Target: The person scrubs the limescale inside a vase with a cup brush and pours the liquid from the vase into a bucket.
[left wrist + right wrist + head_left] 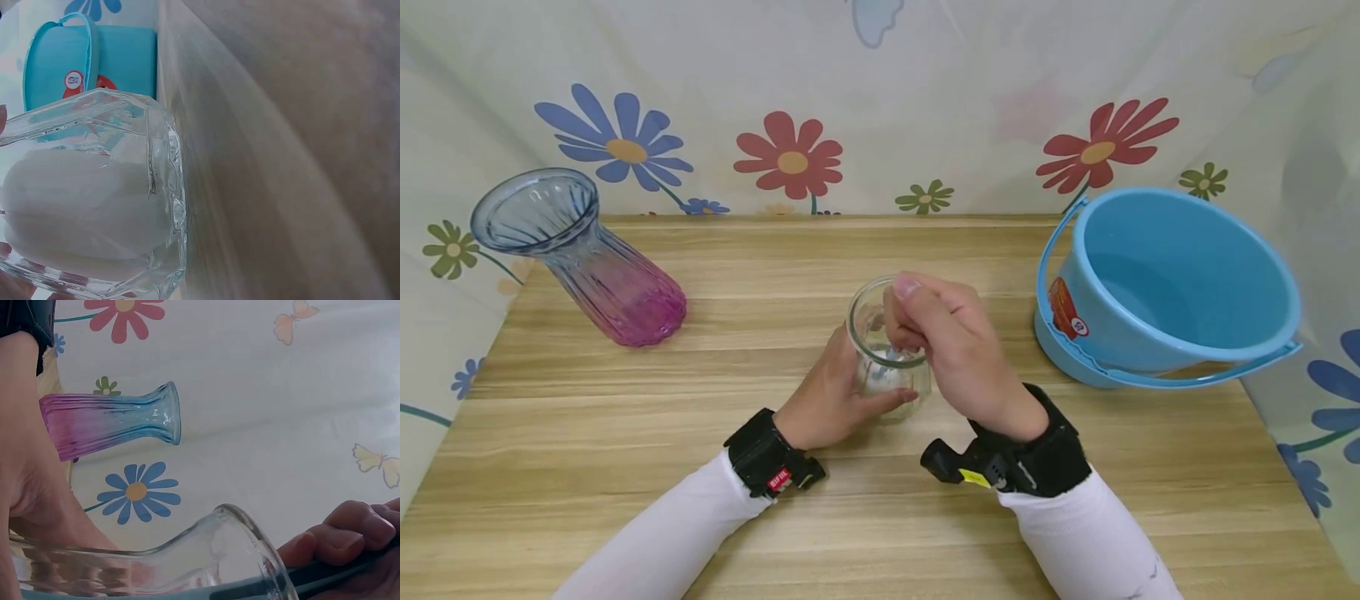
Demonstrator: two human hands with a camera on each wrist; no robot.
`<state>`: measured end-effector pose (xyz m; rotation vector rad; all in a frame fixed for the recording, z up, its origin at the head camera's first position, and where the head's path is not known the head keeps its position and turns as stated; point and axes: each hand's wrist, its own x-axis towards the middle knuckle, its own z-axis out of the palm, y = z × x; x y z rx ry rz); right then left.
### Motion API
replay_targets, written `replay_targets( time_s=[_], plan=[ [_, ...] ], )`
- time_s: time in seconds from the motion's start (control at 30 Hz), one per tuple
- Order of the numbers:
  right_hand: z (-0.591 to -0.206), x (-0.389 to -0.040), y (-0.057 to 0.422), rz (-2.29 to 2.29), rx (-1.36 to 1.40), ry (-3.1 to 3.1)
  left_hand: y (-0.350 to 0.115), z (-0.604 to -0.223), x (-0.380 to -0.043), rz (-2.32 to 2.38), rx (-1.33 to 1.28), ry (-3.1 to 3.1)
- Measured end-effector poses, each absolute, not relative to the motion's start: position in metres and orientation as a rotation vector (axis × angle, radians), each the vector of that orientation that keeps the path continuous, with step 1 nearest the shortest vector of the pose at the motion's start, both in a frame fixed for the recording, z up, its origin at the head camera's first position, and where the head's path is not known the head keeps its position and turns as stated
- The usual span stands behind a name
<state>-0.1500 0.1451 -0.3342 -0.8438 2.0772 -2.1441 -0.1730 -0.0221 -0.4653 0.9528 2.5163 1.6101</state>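
A clear glass jar [891, 408] stands near the middle of the table, its rim towards the head camera. My left hand [831, 392] grips it around the side, thumb across the front. At the jar's mouth, my right hand [951, 342] has its fingers curled around the dark handle [337, 570] of a sponge brush, seen in the right wrist view. Through the glass in the left wrist view, the brush's thick white head [87, 206] fills much of the jar's inside. In the head view the right hand hides most of the brush.
To the left, a ribbed glass vase [598, 267], blue above and pink below, stands on the wooden table [737, 283]. A blue bucket [1120, 308] with its handle lowered stands at the right. Behind hangs a white flowered cloth [865, 92].
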Motion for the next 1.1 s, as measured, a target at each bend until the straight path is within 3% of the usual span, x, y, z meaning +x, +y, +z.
replay_targets(
  time_s=[0.5, 1.1],
  plan=[
    [-0.332, -0.148, 0.146, -2.061, -0.866, 2.134, -0.022, -0.464, -0.173, 1.636, 0.962, 2.487],
    [-0.332, -0.152, 0.157, -2.363, -0.936, 1.827, -0.023, -0.464, -0.169, 1.564, 0.882, 2.532]
  ],
)
